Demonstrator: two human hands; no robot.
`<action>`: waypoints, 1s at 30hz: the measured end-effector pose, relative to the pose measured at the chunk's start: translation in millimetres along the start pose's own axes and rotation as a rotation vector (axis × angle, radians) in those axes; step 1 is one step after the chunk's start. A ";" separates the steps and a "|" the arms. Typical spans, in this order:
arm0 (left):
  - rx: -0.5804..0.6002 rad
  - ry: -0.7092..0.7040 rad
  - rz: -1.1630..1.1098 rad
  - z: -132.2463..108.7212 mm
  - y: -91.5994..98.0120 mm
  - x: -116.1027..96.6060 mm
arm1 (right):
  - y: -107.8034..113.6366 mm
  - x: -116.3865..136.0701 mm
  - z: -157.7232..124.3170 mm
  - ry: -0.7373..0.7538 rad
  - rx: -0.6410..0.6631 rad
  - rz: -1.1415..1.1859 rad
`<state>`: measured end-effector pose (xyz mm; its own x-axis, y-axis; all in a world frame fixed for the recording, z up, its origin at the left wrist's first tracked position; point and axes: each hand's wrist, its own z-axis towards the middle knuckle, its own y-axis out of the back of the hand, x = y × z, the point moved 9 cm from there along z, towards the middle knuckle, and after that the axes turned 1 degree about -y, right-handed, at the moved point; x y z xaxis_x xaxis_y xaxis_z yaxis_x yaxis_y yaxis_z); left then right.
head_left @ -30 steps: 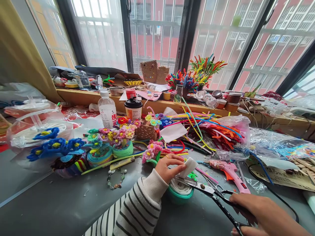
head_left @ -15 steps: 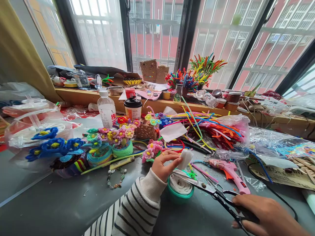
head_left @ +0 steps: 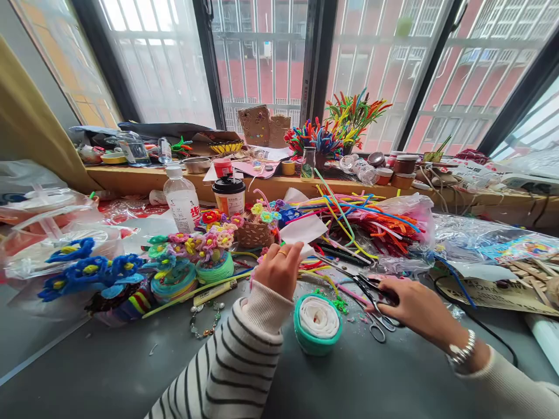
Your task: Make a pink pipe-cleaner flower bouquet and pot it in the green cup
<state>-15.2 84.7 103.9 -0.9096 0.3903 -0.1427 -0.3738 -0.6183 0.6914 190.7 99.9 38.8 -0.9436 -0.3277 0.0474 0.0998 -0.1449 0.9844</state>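
My left hand [head_left: 277,270], in a striped sleeve with a ring on one finger, is closed in a pinch on a small white piece [head_left: 307,250], paper or cloth; I cannot tell which. My right hand [head_left: 413,308], with a silver bracelet, has its fingers around the black handles of large scissors [head_left: 356,280], low over the tabletop, blades pointing left. Below it lie the metal finger rings of smaller scissors [head_left: 378,333]. A green round pot with a rolled white filling [head_left: 318,320] stands between my hands. Behind my left hand lies a sheet of white paper [head_left: 303,230].
Pipe-cleaner flowers in small pots [head_left: 213,256] stand left, beside a bottle [head_left: 181,201] and a lidded cup [head_left: 229,198]. A bundle of pipe cleaners [head_left: 384,224] lies behind my right hand. A bead bracelet [head_left: 206,321] and a black cable [head_left: 474,329] rest on the table.
The scissors have moved back and away from the green pot with my right hand. My left hand has shifted left and farther back with the white piece, uncovering the pot's rolled top.
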 end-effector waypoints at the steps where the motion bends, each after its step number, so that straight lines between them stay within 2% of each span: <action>1: -0.023 -0.020 0.008 1.6 2.0 -3.5 | -0.7 1.9 8.9 -0.021 -0.011 -0.013; 3: -0.014 -0.047 -0.057 -1.9 4.7 -8.9 | -3.6 6.8 25.3 -0.042 -0.018 -0.027; 4: 0.038 -0.109 -0.120 -7.4 3.7 -15.6 | -5.2 9.4 32.9 -0.043 -0.023 -0.030; 5: 0.137 -0.219 -0.206 -16.4 0.3 -26.8 | -7.5 9.9 40.5 -0.060 -0.023 -0.042; 7: 0.329 -0.323 -0.295 -38.9 -5.9 -37.6 | -13.3 9.5 55.9 -0.088 -0.016 -0.058; 9: 0.463 -0.341 -0.289 -59.1 -12.0 -38.5 | -19.2 7.2 71.6 -0.112 -0.009 -0.052; 11: 0.521 -0.330 -0.269 -71.9 -17.6 -35.9 | -23.1 7.4 85.9 -0.104 0.004 -0.038; 13: 0.522 -0.324 -0.274 -77.8 -22.6 -34.5 | -22.5 13.1 95.3 -0.060 0.027 -0.015; 16: 0.482 -0.340 -0.305 -79.9 -28.5 -36.2 | -7.4 35.4 93.8 0.041 0.038 0.027; 18: 0.450 -0.360 -0.301 -80.1 -30.7 -38.3 | 7.0 61.1 82.7 0.140 0.040 0.075; 19: 0.436 -0.367 -0.288 -80.1 -31.3 -39.2 | 11.6 78.3 74.8 0.224 0.068 0.121; 20: 0.420 -0.376 -0.271 -80.1 -31.3 -40.1 | 15.1 100.7 64.2 0.368 0.116 0.216; 22: 0.400 -0.392 -0.243 -80.6 -31.1 -41.8 | 21.4 127.6 49.2 0.488 0.145 0.253; 25: 0.372 -0.402 -0.219 -81.6 -30.4 -43.0 | 14.4 143.2 41.5 0.499 0.234 0.176; 30: 0.248 -0.422 -0.184 -81.8 -24.3 -45.4 | 6.0 144.1 45.9 0.453 0.283 0.095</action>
<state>20.3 26.2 35.7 -0.6612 0.7500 -0.0151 -0.4199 -0.3533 0.8360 40.9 94.6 59.3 -0.6980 -0.7055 0.1224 0.0301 0.1418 0.9894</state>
